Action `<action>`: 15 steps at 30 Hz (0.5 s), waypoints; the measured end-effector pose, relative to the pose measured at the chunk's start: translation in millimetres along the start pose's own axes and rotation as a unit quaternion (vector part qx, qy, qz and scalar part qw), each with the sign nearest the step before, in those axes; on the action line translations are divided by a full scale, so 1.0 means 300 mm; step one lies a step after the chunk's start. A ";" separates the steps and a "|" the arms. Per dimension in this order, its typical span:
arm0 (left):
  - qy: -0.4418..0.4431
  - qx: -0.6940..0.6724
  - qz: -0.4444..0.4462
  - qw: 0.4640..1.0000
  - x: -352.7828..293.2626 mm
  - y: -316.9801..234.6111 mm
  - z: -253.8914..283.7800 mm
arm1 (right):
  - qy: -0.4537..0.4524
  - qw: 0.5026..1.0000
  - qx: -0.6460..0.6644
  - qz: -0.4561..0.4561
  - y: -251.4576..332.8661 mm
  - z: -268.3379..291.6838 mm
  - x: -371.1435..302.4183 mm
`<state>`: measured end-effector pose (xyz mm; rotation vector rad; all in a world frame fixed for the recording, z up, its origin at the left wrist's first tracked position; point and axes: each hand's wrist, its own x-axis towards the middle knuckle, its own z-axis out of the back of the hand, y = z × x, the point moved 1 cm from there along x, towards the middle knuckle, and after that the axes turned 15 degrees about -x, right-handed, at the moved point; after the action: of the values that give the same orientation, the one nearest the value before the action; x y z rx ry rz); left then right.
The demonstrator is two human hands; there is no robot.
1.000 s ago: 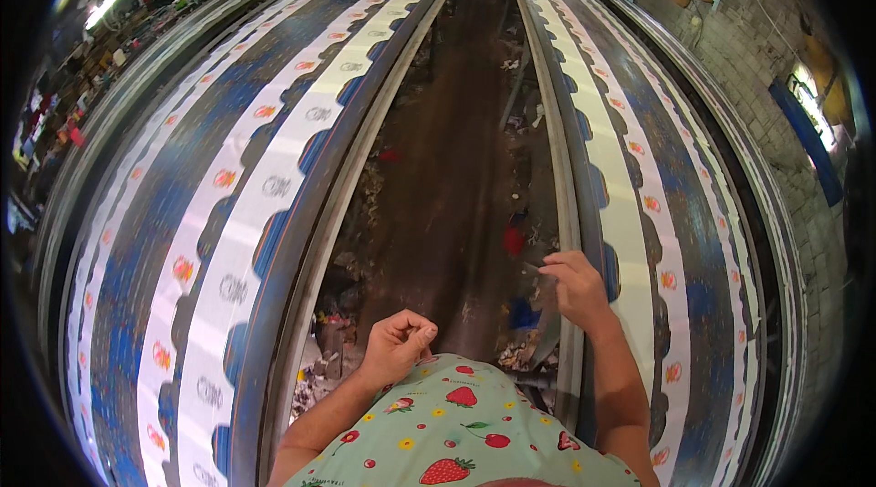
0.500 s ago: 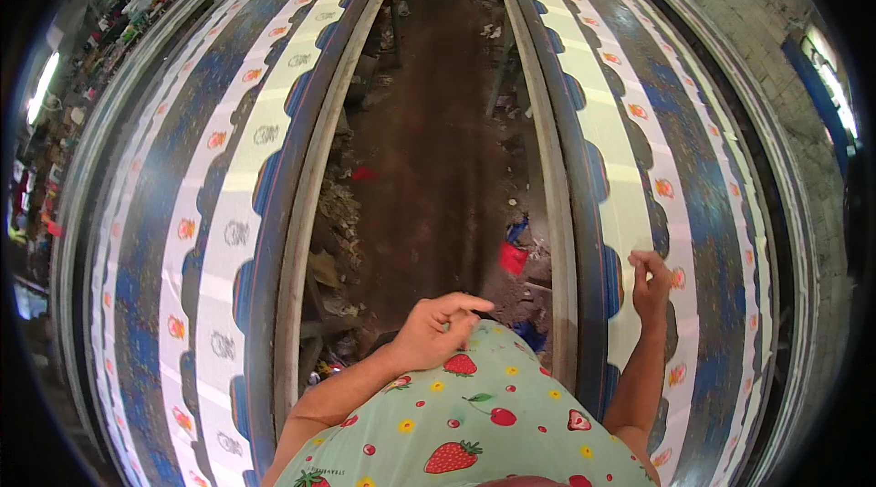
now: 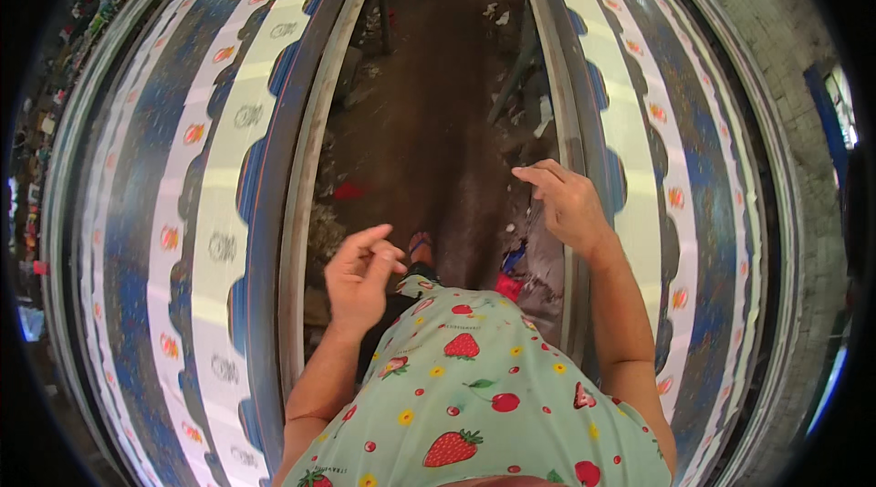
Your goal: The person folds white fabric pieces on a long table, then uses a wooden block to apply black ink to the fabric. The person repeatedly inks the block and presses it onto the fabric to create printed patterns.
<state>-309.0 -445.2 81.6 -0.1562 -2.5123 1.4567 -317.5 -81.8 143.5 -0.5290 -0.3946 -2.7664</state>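
My left hand (image 3: pixel 360 279) hangs above the aisle in front of my body, its fingers loosely bent, with a gap between index finger and thumb. Nothing shows in it. My right hand (image 3: pixel 568 206) is raised near the inner edge of the right-hand table, fingers stretched toward the left and seemingly holding nothing. Beside it on that table lies a plain white fabric strip (image 3: pixel 641 222) with a scalloped edge. On the left-hand table, the nearest white fabric strip (image 3: pixel 212 291) carries grey line-drawn motifs. Neither hand touches the fabric.
Long tables with pale edge rails (image 3: pixel 308 177) run along both sides of a dark aisle floor (image 3: pixel 447 122). Farther strips bear red-orange motifs (image 3: pixel 675 198). Scraps, including a red piece (image 3: pixel 509 285), lie on the floor. A green fruit-print garment (image 3: pixel 429 341) covers my front.
My right hand has left the fabric on the right table and swung inward over the aisle edge. My left hand has moved left and forward. One foot has come into view.
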 end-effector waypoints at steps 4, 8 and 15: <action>-0.094 0.002 -0.007 0.996 0.357 0.002 0.085 | -0.018 0.995 -0.054 0.087 -0.117 -0.008 0.338; -0.093 0.014 -0.011 0.996 0.631 0.002 0.106 | 0.029 0.999 -0.016 0.021 -0.262 -0.065 0.486; -0.117 0.001 0.020 0.993 1.043 0.125 0.096 | 0.037 0.987 0.057 -0.147 -0.669 -0.216 0.634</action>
<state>-619.7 -385.7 81.4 -0.0367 -2.7041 1.5767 -573.9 37.2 118.6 -0.3649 -0.6572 -3.0085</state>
